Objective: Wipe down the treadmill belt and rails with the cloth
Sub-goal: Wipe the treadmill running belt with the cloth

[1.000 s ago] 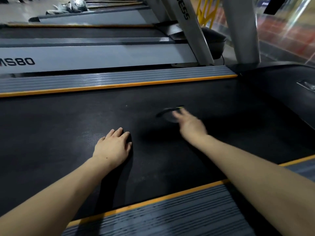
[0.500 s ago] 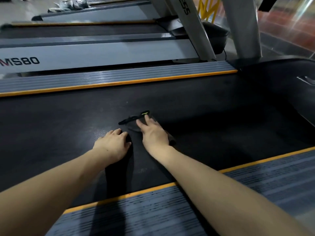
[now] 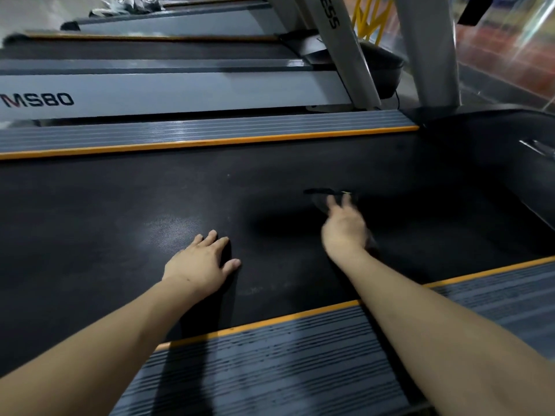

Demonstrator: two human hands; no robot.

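Taking the black treadmill belt (image 3: 120,205) as the landmark and going from its left end: off its far side there's the neighbouring treadmill (image 3: 180,91), pale grey side panel with "MS80" printed on it, and a ribbed grey far rail (image 3: 210,132) with an orange strip running right along the belt's far edge. Your left hand (image 3: 199,262) is planted flat on the belt, a bit nearer you than its middle, fingers straight and slightly spread, not holding anything, just pressing down on the surface. There's a lighter, shiny patch of belt just beyond and left of that hand. On the near edge of the belt you've got the near rail (image 3: 270,364), same ribbed grey with the orange strip, and both your forearms cross over it. Further right along the belt, your right hand (image 3: 345,226) is on the dark cloth (image 3: 322,193), which lies on the belt and pokes out past your fingertips; it's blurry, so I can't tell whether the fingers are gripping it or just lying flat on it. Past the belt's right end a grey upright post (image 3: 429,49) rises.
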